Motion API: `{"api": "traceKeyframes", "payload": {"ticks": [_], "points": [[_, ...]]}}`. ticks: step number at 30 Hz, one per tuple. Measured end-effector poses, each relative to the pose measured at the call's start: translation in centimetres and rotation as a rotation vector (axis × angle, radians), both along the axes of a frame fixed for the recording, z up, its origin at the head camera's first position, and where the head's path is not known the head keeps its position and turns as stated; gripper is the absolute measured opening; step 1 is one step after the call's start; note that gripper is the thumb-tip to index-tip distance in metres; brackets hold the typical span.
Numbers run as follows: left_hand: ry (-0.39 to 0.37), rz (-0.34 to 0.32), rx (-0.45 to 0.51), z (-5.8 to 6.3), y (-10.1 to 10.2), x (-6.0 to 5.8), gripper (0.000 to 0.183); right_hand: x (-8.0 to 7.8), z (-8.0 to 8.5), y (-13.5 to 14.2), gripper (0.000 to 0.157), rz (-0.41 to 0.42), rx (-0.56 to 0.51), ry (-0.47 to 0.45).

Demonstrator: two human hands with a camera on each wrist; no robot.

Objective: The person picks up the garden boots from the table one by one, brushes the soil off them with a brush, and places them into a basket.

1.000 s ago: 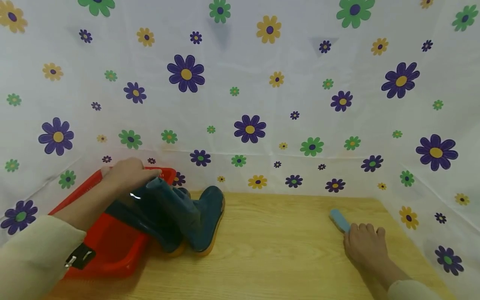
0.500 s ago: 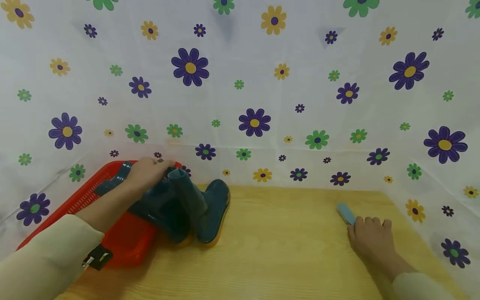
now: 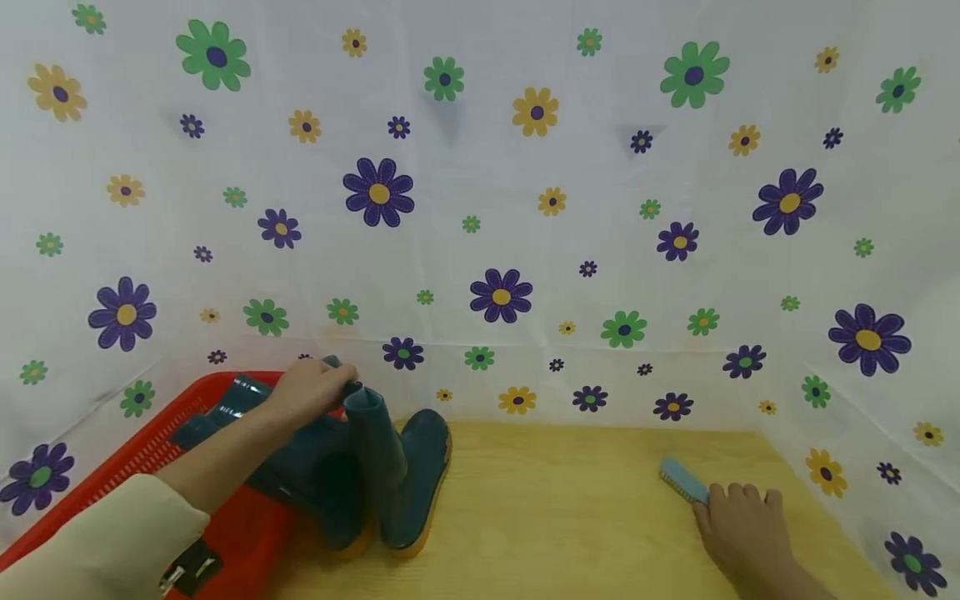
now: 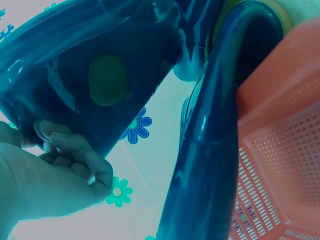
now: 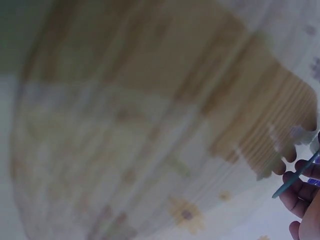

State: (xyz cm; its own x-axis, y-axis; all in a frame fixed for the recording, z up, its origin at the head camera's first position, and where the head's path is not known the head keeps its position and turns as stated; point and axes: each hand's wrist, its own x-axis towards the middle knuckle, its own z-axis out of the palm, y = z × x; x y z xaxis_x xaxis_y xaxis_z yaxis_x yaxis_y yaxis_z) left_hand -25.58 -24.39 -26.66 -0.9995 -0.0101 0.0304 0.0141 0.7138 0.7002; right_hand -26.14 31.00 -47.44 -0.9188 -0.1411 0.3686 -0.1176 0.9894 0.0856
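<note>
Since the frame one second earlier, the shaft of the right-hand boot [image 3: 390, 467] has been brought from a leftward lean to nearly upright, the left hand [image 3: 309, 390] shifted rightward with it. Its top edge is pinched by that hand, beside the red basket [image 3: 251, 533], over which the second boot [image 3: 318, 467] is leaned. The blue brush [image 3: 681, 479] is gripped by the right hand [image 3: 746, 529]; bristles are seen in the head view only. A yellowish-green oval [image 4: 108, 80] on the pinched shaft is shown solely by the left wrist view.

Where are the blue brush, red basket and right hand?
Blue brush [image 3: 684, 479]: head view, exposed end.
Red basket [image 3: 150, 452]: head view, slotted side wall.
Right hand [image 3: 742, 529]: head view, back of the hand.
</note>
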Motion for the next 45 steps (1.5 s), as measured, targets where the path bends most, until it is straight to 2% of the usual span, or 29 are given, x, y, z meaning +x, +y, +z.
{"api": "traceKeyframes", "payload": {"ticks": [3,7,10,13,16,20,24,30,33,37,39,42,45], "points": [[0.021,-0.020,0.028,-1.2,1.2,0.1,0.046,0.8,-1.0,0.3,0.038,0.003,0.010,-0.047],[0.099,-0.088,0.040,-1.7,3.1,-0.7,0.040,1.0,-1.3,0.6,0.039,0.010,0.012,-0.004],[0.165,-0.163,0.014,-0.8,4.6,-1.7,0.039,0.4,-0.2,0.7,0.038,0.005,0.001,0.023],[0.242,-0.242,-0.037,0.6,5.8,-2.5,0.039,-0.7,1.4,0.6,0.036,0.014,-0.006,0.030],[0.280,-0.334,-0.088,1.9,6.7,-2.6,0.039,-1.5,2.4,0.6,0.036,0.020,-0.012,-0.001],[0.251,-0.412,-0.098,3.0,7.9,-2.3,0.036,-1.9,2.8,0.8,0.037,0.024,-0.003,-0.010],[0.218,-0.485,-0.042,3.5,9.0,-1.8,0.034,-2.1,2.9,1.1,0.037,0.021,-0.001,-0.003],[0.134,-0.654,0.076,2.8,11.5,0.0,0.034,-1.6,2.7,1.2,0.036,0.005,0.011,-0.077],[0.063,-0.780,0.103,2.1,12.9,1.1,0.033,-0.9,2.0,1.1,0.035,0.000,0.002,-0.103],[-0.044,-0.955,0.032,1.7,13.8,2.3,0.032,0.2,0.9,0.8,0.036,0.005,-0.015,-0.113],[-0.095,-1.004,-0.044,2.2,13.8,2.7,0.031,0.7,0.4,0.7,0.036,0.007,-0.010,-0.119],[-0.112,-1.002,-0.235,3.4,13.9,3.2,0.030,1.4,-0.3,0.6,0.036,0.014,-0.004,-0.112],[-0.084,-0.915,-0.505,4.7,14.5,3.8,0.022,1.8,-0.5,0.4,0.035,0.019,0.005,-0.136]]}}
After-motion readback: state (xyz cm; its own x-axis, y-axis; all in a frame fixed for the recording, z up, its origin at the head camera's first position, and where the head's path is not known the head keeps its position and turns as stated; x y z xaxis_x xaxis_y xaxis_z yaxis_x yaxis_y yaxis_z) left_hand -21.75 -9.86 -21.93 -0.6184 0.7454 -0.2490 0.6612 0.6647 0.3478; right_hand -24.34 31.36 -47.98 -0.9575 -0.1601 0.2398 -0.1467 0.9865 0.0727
